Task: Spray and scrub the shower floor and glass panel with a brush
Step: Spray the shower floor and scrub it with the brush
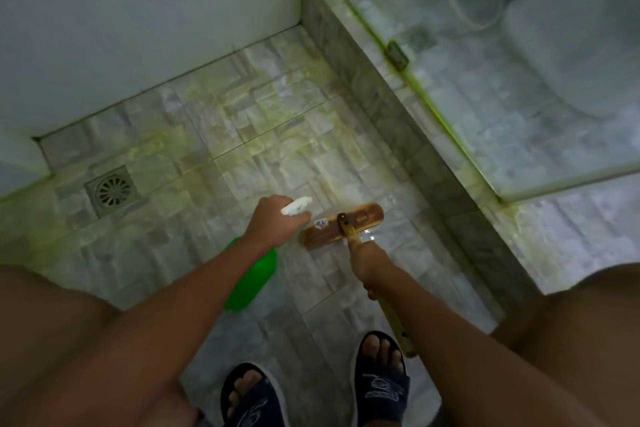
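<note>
My right hand (369, 262) grips the brush (343, 225) handle, head flat on the wet floor (214, 135) near the glass (519, 114) curb | left hand (273, 220) holds the green sprayer (252, 274) | brush likely stiff and light, handle slippery; wooden head, yellowish handle.

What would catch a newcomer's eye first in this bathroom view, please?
Probably the bright green spray bottle gripped by the left hand at centre, beside the wooden brush on the tiled floor, its handle held by the right hand. Next, the round drain at left.
</note>
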A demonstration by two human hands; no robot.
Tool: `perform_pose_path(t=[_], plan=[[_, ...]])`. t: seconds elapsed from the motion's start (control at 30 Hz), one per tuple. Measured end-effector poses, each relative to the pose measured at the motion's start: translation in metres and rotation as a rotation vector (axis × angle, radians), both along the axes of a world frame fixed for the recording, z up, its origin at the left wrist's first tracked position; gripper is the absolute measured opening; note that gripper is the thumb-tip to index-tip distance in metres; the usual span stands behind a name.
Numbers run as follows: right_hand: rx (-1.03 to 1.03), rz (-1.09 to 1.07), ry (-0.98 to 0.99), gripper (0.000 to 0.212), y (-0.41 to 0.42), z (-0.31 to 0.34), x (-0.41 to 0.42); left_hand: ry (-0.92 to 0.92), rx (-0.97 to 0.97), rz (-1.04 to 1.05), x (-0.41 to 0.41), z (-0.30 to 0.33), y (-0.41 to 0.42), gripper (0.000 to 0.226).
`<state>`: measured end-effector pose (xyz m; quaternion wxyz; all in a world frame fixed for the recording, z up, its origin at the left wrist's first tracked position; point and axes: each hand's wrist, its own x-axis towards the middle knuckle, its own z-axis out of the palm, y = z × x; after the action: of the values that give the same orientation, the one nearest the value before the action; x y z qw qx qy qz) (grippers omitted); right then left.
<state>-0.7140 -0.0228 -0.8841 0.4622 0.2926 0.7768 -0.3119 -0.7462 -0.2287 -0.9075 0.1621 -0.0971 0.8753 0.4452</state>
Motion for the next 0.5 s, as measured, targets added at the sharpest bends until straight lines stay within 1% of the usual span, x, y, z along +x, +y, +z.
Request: perform_pose_path(t=[0.07,0.1,0.13,0.2,0.27,0.33,0.43,0.5], plan=[[0.010,0.132,0.047,0.027,0.009,0.003,-0.001,0.017,0.010,0.002,-0.007,-0.005,0.007,0.050],[0.015,0.178,0.065,0.021,0.012,0.005,0.000,-0.002,0.019,0.020,-0.011,-0.007,0.008,0.050],[0.013,0.198,0.070,0.023,0.014,0.008,0.001,-0.025,0.033,0.047,-0.015,-0.009,0.006,0.047],[0.007,0.241,0.049,0.033,0.017,0.014,0.001,-0.047,0.063,0.119,-0.023,-0.011,0.001,0.047],[0.018,0.294,0.028,0.039,0.018,0.016,-0.001,-0.031,0.065,0.195,-0.031,-0.013,-0.001,0.047],[0.020,0.295,0.033,0.041,0.018,0.017,-0.005,0.011,0.044,0.237,-0.036,-0.013,-0.003,0.046],[0.039,0.141,0.022,0.048,0.016,0.008,-0.015,0.033,-0.022,0.211,-0.046,-0.015,-0.008,0.052],[0.041,0.034,0.011,0.057,0.010,0.006,-0.026,0.057,-0.005,0.268,-0.050,-0.017,-0.014,0.050]])
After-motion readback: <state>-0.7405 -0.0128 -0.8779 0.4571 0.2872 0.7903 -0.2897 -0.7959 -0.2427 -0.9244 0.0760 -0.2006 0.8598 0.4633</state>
